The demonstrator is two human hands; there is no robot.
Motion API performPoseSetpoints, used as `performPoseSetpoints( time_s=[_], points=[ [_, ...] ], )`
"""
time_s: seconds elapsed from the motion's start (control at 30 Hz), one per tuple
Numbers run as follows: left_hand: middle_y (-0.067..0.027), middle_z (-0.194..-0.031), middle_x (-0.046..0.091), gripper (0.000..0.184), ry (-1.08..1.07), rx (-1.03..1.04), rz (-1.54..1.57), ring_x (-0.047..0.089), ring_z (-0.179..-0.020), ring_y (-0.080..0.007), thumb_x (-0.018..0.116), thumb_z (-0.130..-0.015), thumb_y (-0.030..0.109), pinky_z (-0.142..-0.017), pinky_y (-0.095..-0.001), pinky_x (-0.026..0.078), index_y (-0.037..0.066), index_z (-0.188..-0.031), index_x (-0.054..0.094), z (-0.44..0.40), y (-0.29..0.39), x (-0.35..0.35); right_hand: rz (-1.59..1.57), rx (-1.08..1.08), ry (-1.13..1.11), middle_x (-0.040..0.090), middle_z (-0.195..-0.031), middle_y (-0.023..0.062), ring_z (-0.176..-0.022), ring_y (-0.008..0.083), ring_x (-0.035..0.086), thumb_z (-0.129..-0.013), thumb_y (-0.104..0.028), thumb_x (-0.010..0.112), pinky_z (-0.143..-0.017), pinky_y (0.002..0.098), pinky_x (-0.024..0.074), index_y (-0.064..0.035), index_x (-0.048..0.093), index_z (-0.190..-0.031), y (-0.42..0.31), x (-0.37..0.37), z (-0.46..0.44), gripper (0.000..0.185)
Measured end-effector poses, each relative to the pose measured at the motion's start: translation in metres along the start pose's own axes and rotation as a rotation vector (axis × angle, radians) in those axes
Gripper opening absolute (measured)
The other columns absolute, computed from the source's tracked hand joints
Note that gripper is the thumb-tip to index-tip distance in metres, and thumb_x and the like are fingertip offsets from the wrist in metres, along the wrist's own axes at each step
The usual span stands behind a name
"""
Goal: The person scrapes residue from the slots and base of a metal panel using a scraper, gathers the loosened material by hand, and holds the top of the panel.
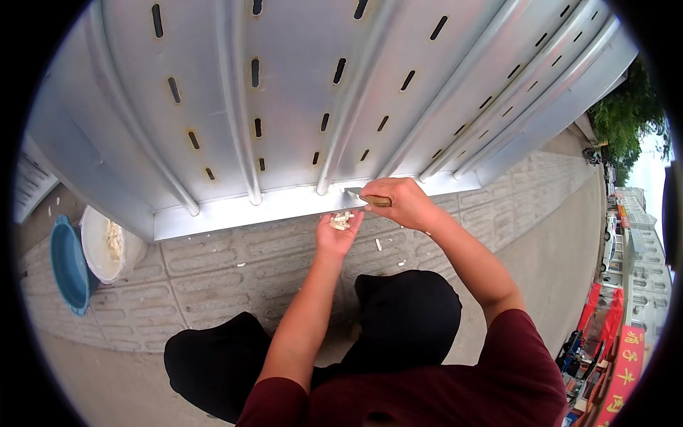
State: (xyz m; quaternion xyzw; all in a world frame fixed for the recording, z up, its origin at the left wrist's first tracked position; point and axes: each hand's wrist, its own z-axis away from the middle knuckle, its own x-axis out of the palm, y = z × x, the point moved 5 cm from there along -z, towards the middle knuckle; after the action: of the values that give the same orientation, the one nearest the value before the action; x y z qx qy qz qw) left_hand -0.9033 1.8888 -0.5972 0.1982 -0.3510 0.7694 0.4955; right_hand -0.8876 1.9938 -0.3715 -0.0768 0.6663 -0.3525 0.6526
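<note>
My left hand (336,238) is cupped palm up below the metal ledge (284,208), with several small whitish pieces (341,220) lying in the palm. Just above and to the right, my right hand (404,203) grips the wooden handle (379,201) of a scraper. The scraper's flat metal blade (351,191) rests at the ledge, pointing left. Both hands are close to each other but appear apart.
A tall slotted metal panel (292,92) rises above the ledge. At the left, a white bucket (130,260) with whitish contents stands beside a blue basin (69,267). A few white bits (378,245) lie on the paving (213,285). Street and buildings show at the right.
</note>
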Motion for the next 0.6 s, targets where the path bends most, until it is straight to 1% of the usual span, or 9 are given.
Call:
performPoseSetpoints(
  time_s=[0.1,0.2,0.3,0.4,0.5,0.53,0.6],
  points=[
    [-0.0152,-0.112,0.06,0.037,-0.042,-0.004,0.023,0.059,-0.101,-0.0333,0.034,-0.1,0.028,-0.098,-0.0545,0.047,0.002,-0.118,0.053,-0.002,0.001,-0.003,-0.152,0.147,-0.008,0.07,-0.099,0.0111,-0.083,0.0284,0.067,-0.079,-0.011,0.074,-0.075,0.0341,0.0546,-0.0032,0.068,-0.102,-0.006,-0.007,0.001,0.025],
    [-0.0149,-0.11,0.061,0.037,-0.036,0.016,-0.047,0.059,-0.101,-0.0332,0.032,-0.101,0.027,-0.099,-0.0537,0.046,0.001,-0.118,0.052,0.001,0.004,-0.002,-0.1,0.115,0.093,0.07,-0.098,0.0102,-0.083,0.0279,0.068,-0.079,-0.012,0.073,-0.075,0.0337,0.0544,-0.0034,0.068,-0.101,0.004,0.004,-0.011,0.024],
    [-0.0146,-0.11,0.061,0.036,-0.007,0.051,-0.03,0.06,-0.099,-0.0325,0.032,-0.101,0.025,-0.098,-0.0517,0.047,0.0,-0.118,0.052,0.007,0.005,0.001,-0.102,0.002,0.08,0.07,-0.098,0.0091,-0.082,0.0266,0.068,-0.079,-0.013,0.074,-0.074,0.0338,0.0542,-0.004,0.068,-0.1,-0.001,0.017,-0.021,0.023],
    [-0.016,-0.113,0.06,0.038,-0.068,0.073,-0.028,0.06,-0.101,-0.0313,0.03,-0.101,0.026,-0.099,-0.0508,0.047,-0.001,-0.118,0.051,0.005,0.013,0.0,0.012,-0.118,0.0,0.07,-0.099,0.0084,-0.083,0.026,0.068,-0.079,-0.013,0.074,-0.074,0.0336,0.0545,-0.0047,0.068,-0.101,-0.015,0.019,-0.018,0.024],
    [-0.0166,-0.115,0.059,0.038,0.031,0.08,-0.051,0.059,-0.102,-0.0312,0.031,-0.101,0.026,-0.097,-0.0495,0.049,-0.001,-0.119,0.051,0.004,0.021,-0.008,-0.139,0.039,-0.193,0.07,-0.098,0.0081,-0.084,0.0261,0.068,-0.079,-0.014,0.075,-0.074,0.0339,0.0547,-0.0057,0.069,-0.101,-0.026,0.007,-0.012,0.025],
    [-0.0169,-0.115,0.059,0.039,0.016,0.089,-0.045,0.059,-0.103,-0.0315,0.03,-0.101,0.026,-0.096,-0.0496,0.049,-0.001,-0.119,0.051,0.006,0.022,-0.005,-0.127,0.044,-0.139,0.071,-0.097,0.0078,-0.084,0.0259,0.068,-0.078,-0.015,0.075,-0.075,0.0336,0.0548,-0.0066,0.07,-0.1,-0.027,0.003,-0.011,0.023],
    [-0.0174,-0.115,0.059,0.039,-0.017,0.099,-0.038,0.059,-0.103,-0.0322,0.03,-0.101,0.026,-0.095,-0.0496,0.05,-0.002,-0.119,0.051,0.011,0.022,0.001,-0.084,-0.015,-0.026,0.071,-0.097,0.008,-0.085,0.0261,0.068,-0.078,-0.015,0.075,-0.076,0.0336,0.0549,-0.0064,0.07,-0.1,-0.02,0.008,-0.015,0.024]
  ],
)
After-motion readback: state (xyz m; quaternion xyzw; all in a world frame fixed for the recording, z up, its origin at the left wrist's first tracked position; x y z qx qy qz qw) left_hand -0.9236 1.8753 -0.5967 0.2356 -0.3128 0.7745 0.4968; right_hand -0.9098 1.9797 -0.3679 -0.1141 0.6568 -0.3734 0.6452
